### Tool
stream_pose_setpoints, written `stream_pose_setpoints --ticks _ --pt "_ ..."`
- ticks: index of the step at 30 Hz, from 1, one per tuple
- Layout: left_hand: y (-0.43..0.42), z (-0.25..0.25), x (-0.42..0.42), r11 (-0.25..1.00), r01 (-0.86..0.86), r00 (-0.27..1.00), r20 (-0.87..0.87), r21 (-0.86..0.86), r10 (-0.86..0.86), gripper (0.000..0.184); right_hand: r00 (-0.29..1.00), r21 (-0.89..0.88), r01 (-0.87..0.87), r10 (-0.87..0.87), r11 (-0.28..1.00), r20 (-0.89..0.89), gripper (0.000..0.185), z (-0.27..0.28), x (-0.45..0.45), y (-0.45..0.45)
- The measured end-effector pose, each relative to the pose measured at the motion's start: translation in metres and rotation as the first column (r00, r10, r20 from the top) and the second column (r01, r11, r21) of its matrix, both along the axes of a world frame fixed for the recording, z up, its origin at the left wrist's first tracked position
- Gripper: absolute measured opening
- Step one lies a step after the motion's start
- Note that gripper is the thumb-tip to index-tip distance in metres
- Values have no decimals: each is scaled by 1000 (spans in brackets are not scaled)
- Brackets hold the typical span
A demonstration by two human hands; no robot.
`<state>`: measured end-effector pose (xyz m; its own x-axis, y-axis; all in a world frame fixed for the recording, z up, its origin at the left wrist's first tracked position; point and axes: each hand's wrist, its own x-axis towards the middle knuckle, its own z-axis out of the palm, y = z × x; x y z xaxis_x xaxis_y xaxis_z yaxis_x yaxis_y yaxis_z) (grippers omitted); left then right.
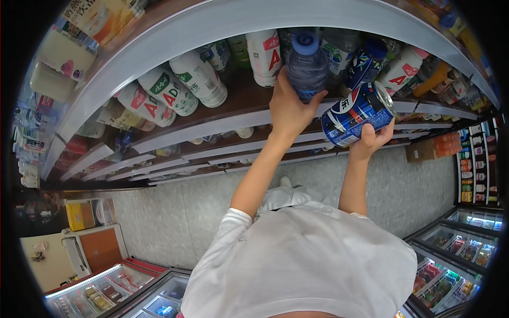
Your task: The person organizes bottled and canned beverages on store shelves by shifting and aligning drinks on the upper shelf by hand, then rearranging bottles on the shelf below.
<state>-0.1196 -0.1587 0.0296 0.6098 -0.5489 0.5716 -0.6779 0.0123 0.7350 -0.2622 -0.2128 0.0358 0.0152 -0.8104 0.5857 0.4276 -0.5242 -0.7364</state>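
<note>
My left hand (290, 108) is wrapped round a clear plastic bottle (307, 71) with a blue cap, at the front of the shelf; I cannot tell whether the bottle touches the shelf. In front of the shelf edge, my right hand (375, 139) grips a blue soda can (358, 114), tilted, with its silver top toward the upper right. Left of the clear bottle stands a white bottle (263, 57) with a red letter A. A dark bottle with a blue cap (375, 47) is behind the can.
More white bottles (168, 91) line the shelf (238, 106) to the left. Lower shelves curve beneath it. A cardboard box (435, 147) sits on the grey floor (175, 212) at right. Lit freezers (114, 291) stand behind me on both sides.
</note>
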Motion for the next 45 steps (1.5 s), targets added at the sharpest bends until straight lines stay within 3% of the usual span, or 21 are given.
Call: stream_pose_setpoints --ticks 7,9,13,15,16,18,19,21,25,28,32,35,40,43,45 --pt "4 15 1 991 6 999 34 130 -11 88 999 8 37 -37 999 -13 72 1 9 15" --pt "-1 15 4 992 -11 974 224 128 -18 90 999 38 48 -48 998 4 72 3 12 20" --pt "4 11 10 989 5 986 163 151 -30 88 998 -21 56 -57 998 -28 74 15 16 27" --pt "18 4 23 989 100 975 189 110 -119 71 1000 -30 -17 16 999 -12 76 21 23 34" --pt "27 1 29 989 100 975 187 107 -119 71 1000 -32 -16 16 999 -14 76 24 29 37" --pt "52 -3 41 988 150 989 -13 38 -150 46 997 -19 -75 74 997 -36 79 28 43 46" --pt "63 -4 51 987 153 988 -11 42 -152 46 994 12 -107 107 994 -34 80 31 53 51" --pt "81 -6 67 990 76 993 -81 -116 -86 34 980 -63 -8 -4 998 -197 76 28 73 55" --pt "89 -8 77 973 -51 997 39 -227 61 33 900 -248 78 -175 966 -398 73 29 114 65" --pt "82 -16 72 949 -40 986 143 -313 89 42 874 -206 59 -150 977 -463 73 22 139 67" --pt "81 -30 74 962 -6 972 224 -273 70 70 854 -238 62 -175 969 -490 72 12 157 66" --pt "78 -37 73 970 -10 966 248 -243 72 79 803 -242 59 -190 969 -565 70 12 159 70" --pt "75 -38 72 959 -11 951 293 -282 97 75 742 -323 63 -261 944 -618 62 21 153 70" --pt "69 -40 75 956 -36 940 315 -290 131 65 801 -282 76 -227 956 -554 48 22 141 69" --pt "68 -40 75 953 -47 932 331 -300 150 60 866 -299 154 -274 942 -419 36 22 124 64"
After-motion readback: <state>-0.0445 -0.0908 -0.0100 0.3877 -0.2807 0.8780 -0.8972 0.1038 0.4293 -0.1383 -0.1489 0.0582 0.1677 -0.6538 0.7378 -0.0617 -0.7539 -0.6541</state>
